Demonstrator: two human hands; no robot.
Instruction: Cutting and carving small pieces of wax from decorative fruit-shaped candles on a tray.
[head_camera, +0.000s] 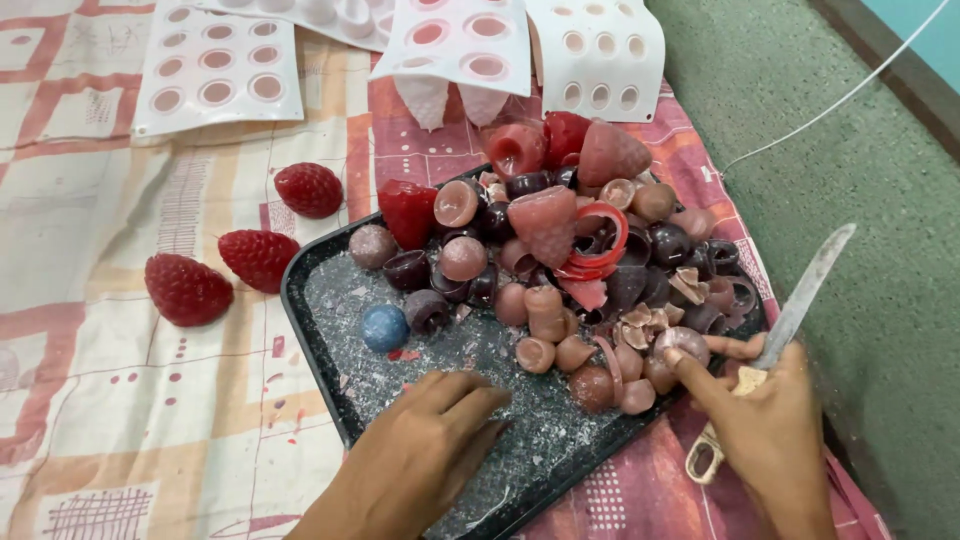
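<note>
A black tray (312, 330) lies on a patterned cloth, heaped with red, pink and dark purple moulded shells and broken pieces (560, 250). My left hand (425, 450) rests flat on the tray's crumb-strewn near part, fingers together, holding nothing. My right hand (765, 410) grips a long knife (805, 290) by its pale handle, blade pointing up and right, while its forefinger touches a pinkish round piece (682, 343) at the heap's near right edge. A blue ball (385, 327) sits alone on the tray's left side.
Three red strawberry-shaped pieces (255, 258) lie on the cloth left of the tray. White silicone moulds (215, 65) with round cavities lie at the back. Green carpet (880, 200) with a thin white cord runs along the right.
</note>
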